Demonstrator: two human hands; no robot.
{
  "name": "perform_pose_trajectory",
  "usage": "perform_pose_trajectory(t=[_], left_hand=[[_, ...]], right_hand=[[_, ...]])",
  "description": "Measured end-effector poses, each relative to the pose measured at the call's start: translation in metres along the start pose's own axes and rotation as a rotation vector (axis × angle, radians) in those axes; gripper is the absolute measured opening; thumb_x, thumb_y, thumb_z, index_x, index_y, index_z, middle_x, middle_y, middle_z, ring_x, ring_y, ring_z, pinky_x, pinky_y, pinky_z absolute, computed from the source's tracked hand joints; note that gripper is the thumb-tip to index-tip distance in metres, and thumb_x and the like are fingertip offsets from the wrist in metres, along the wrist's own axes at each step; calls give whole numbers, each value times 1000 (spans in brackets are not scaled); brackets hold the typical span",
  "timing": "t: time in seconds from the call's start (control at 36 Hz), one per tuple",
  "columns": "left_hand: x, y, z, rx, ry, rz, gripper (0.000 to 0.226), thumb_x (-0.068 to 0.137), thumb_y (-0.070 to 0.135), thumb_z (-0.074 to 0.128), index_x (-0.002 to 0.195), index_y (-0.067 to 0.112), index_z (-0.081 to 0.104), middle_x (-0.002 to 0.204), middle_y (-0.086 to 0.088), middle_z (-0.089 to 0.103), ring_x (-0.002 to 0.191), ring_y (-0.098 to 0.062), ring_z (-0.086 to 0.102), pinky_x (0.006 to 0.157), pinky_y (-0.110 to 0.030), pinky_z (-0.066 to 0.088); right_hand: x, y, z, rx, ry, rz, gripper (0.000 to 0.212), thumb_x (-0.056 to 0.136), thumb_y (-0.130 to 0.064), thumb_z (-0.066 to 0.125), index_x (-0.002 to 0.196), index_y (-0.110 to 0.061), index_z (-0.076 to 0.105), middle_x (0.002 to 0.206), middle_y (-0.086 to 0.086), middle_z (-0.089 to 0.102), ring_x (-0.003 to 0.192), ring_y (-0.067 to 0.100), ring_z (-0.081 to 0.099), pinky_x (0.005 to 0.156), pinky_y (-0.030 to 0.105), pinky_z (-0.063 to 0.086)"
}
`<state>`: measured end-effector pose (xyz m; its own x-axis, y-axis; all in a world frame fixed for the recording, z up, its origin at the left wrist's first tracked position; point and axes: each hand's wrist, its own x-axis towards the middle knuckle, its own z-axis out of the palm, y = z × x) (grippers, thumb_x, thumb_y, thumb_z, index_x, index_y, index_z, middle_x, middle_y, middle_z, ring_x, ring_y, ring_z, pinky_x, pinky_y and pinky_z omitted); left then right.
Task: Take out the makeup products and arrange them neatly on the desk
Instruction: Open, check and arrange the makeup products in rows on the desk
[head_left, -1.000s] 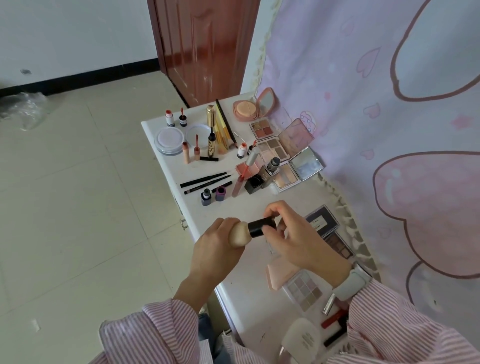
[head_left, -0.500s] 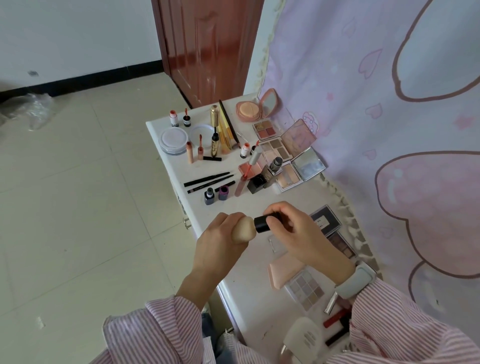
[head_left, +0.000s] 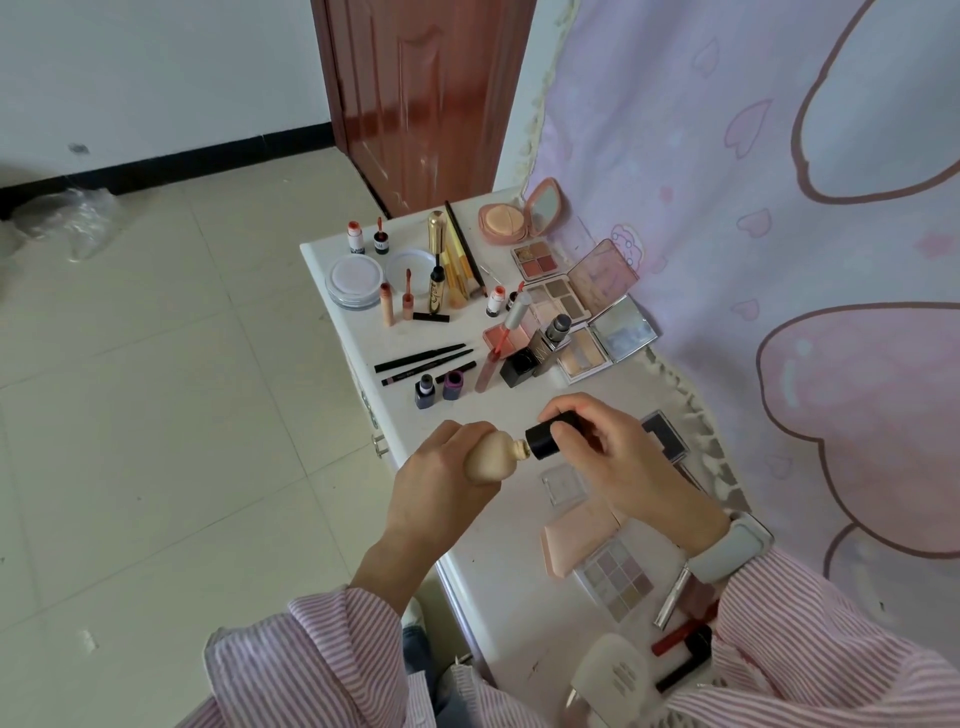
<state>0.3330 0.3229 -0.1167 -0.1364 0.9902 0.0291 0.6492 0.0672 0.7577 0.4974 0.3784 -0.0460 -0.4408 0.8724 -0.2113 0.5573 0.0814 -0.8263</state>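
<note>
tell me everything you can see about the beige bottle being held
The beige bottle is rounded and smooth, probably glass or plastic, with a narrow neck and a black cylindrical cap. It is held roughly level above the white desk, touching nothing else. The left hand grips its body; the right hand grips the cap, which looks slightly lifted off the neck.

sleeves (head_left: 322, 654): pink-and-white striped shirt, both arms, loose cuffs | watch (head_left: 732, 548): pale grey-white band on right wrist, at 4 o'clock | left hand (head_left: 441, 467), right hand (head_left: 618, 457): bare
</note>
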Motion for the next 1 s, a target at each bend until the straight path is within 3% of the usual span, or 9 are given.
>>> perform_pose_trajectory(t=[0.11, 0.22, 0.36, 0.44, 0.58, 0.67, 0.81, 1.0], left_hand=[[-1, -3, 0, 15, 0, 19, 35, 67, 11, 77, 100, 16, 67, 81, -1, 58, 62, -16, 50, 52, -24, 36], [0, -6, -1, 28, 21, -8, 34, 66, 12, 79, 98, 16, 67, 80, -1, 59, 61, -15, 49, 52, -23, 35], [0, -1, -2, 74, 4, -37, 33, 72, 15, 73, 104, 19, 66, 86, 0, 59, 65, -15, 47, 55, -21, 32], [0, 3, -2, 59, -3, -59, 34, 73, 15, 71, 106, 19, 65, 89, 0, 60, 68, -19, 52, 57, -24, 35], [0, -2, -4, 71, 12, -75, 32, 74, 17, 72, 105, 19, 66, 88, 1, 60, 67, -16, 49, 57, -24, 34], [1, -5, -5, 52, 25, -66, 33, 72, 16, 74, 103, 19, 66, 88, 0, 61, 67, -19, 53, 56, -26, 38], [1, -1, 1, -2, 37, -21, 34, 67, 12, 77, 99, 18, 67, 85, 1, 61, 66, -18, 55, 52, -26, 42], [-1, -14, -1, 8, 60, -25, 32, 67, 13, 79, 96, 18, 67, 81, 1, 60, 61, -18, 54, 50, -27, 44]], right_hand=[[2, -2, -3, -17, 47, -3, 11, 92, -12, 51, 96, -17, 59, 80, -9, 59, 61, -7, 51, 57, 5, 37], [1, -4, -9, -10, 113, -33, 11, 91, -9, 51, 96, -11, 61, 82, -2, 61, 58, -6, 50, 55, 6, 37], [1, -7, -2, -42, 46, -73, 10, 89, -6, 53, 94, -12, 60, 74, -12, 56, 61, -6, 51, 57, 5, 37], [1, -6, 4, -70, 35, -112, 12, 88, -3, 54, 97, -10, 60, 80, -14, 55, 67, -6, 52, 60, 5, 38], [-1, -5, -7, -10, 99, -137, 14, 84, -12, 54, 96, -15, 60, 86, -5, 60, 66, 0, 50, 60, 8, 40], [-1, -4, -9, 15, 101, -118, 16, 87, -2, 55, 95, -15, 59, 85, -8, 59, 68, -5, 53, 60, 7, 40], [-1, 3, 2, 39, 67, -71, 17, 83, -19, 50, 95, -27, 58, 91, -5, 62, 71, 5, 54, 65, 11, 42], [0, 5, -11, 93, 106, -50, 29, 88, 2, 51, 90, -26, 58, 87, -2, 63, 66, -4, 53, 60, 7, 40]])
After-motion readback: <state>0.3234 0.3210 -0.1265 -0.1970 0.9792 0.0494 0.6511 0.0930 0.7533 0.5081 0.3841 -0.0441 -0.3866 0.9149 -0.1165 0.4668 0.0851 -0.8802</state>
